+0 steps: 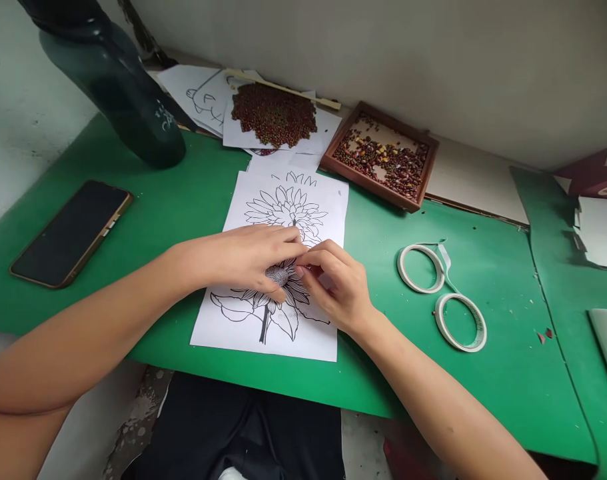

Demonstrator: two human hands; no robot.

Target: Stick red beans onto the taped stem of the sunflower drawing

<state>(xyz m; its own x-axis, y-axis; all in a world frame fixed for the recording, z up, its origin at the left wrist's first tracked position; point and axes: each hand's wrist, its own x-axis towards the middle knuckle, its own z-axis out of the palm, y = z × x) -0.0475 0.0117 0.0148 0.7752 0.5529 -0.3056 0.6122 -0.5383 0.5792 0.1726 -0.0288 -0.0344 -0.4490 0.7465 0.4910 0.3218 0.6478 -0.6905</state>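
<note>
A white sheet with a printed flower drawing lies in front of me on the green table. My left hand rests across the middle of the drawing, fingers stretched to the right and thumb apart, by the dark flower centre. Against its fingertips, my right hand is closed in a pinch with thumb and forefinger over the petals. Whatever sits between those fingertips is too small or hidden to make out. Upper petals and the lower leaves and stem show around my hands.
Behind the sheet are a bean-covered paper and a wooden tray of mixed beans. Two tape rolls lie to the right. At left are a phone and a tall dark bottle. The green table's front edge is near my lap.
</note>
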